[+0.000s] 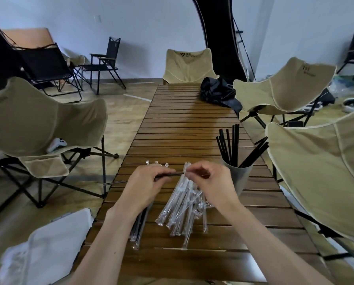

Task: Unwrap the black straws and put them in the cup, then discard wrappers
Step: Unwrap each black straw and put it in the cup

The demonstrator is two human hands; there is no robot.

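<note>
My left hand [146, 182] grips a black straw [173, 174] held level above the wooden slat table [182, 124]. My right hand [210, 178] pinches the clear wrapper at the straw's right end. Beneath both hands lies a heap of clear wrappers [184, 204], and wrapped black straws [139, 225] lie under my left wrist. A translucent cup [236, 177] stands to the right of my right hand with several bare black straws [231, 145] leaning in it.
A white bin with a bag liner [48, 249] sits on the floor at lower left. Beige folding chairs [38, 120] flank the table on both sides and at the far end. A black cloth bundle [219, 93] lies at the table's far right.
</note>
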